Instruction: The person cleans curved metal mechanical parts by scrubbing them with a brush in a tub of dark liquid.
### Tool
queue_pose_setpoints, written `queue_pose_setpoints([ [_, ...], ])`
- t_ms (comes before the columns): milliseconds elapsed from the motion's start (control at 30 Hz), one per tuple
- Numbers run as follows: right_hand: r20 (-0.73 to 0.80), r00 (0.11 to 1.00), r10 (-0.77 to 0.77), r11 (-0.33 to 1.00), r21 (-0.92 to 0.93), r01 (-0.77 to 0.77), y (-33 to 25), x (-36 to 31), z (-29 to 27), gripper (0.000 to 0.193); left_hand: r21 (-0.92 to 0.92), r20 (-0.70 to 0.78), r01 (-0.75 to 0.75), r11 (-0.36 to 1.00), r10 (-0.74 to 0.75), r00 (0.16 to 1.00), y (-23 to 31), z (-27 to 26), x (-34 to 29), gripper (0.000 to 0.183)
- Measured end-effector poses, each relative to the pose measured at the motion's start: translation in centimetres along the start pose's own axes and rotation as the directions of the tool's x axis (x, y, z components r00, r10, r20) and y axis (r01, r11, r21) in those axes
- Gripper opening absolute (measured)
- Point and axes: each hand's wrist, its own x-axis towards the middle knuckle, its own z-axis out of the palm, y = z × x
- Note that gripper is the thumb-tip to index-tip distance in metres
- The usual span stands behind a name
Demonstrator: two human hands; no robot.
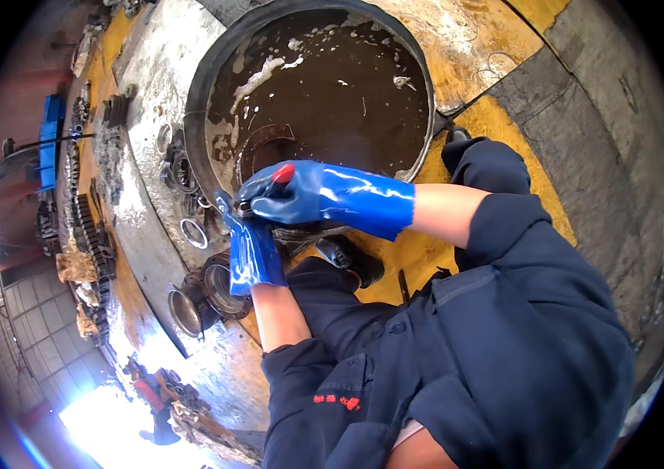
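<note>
Both my hands wear long blue rubber gloves and meet over the near-left rim of a wide round tub (193, 148) of dark, foamy liquid (332, 94). My right hand (281, 194) is closed around a tool with a red handle (283, 173); only the handle's end shows, and its working end is hidden. Just below, my left hand (244, 230) is bent inward, its fingers closed on something dark that the right glove mostly covers. A rusty curved metal band (269, 134) shows at the liquid's surface beyond the hands. Whether either hand touches it, I cannot tell.
Two round metal housings (185, 311) stand left of my knees. Metal rings (193, 233) and other dark parts lie along the tub's left side. Farther left are rows of metal parts (86, 227) and a blue bin (50, 141). My shoe (351, 259) is close to the tub.
</note>
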Motion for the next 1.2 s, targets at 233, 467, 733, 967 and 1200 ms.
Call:
queue_pose_setpoints([
  [233, -0.103, 0.965, 0.24, 0.966, -0.074, -0.248, 3.5, 6.8, -0.5, 0.025, 0.102, -0.059, -0.047, 0.994, 0.053, 0.997, 1.3, 0.6, -2.4, 0.086],
  [467, -0.502, 0.739, 0.45, 0.886, 0.144, -0.441, 4.5, 8.4, -4.8, 0.033, 0.086, -0.084, -0.072, 0.994, 0.079, 0.993, 0.6, -1.1, -2.5, 0.088],
  [733, -0.606, 0.553, 0.572, 0.574, -0.186, -0.797, 5.5, 3.8, -7.2, 0.048, 0.05, -0.089, -0.11, 0.993, 0.114, 0.989, 0.5, 0.5, -1.7, 0.085],
  [967, -0.252, 0.962, 0.104, 0.995, 0.03, -0.1, 1.6, 3.3, -4.2, 0.026, 0.003, -0.095, -0.039, 0.999, 0.039, 0.995, 0.2, 0.1, -0.6, 0.082],
  [1200, -0.217, 0.973, 0.072, 0.986, -0.129, -0.102, 1.3, 6.2, -3.4, 0.027, -0.042, -0.145, 0.046, 0.998, -0.052, 0.988, 0.0, -0.7, -0.1, 0.078],
])
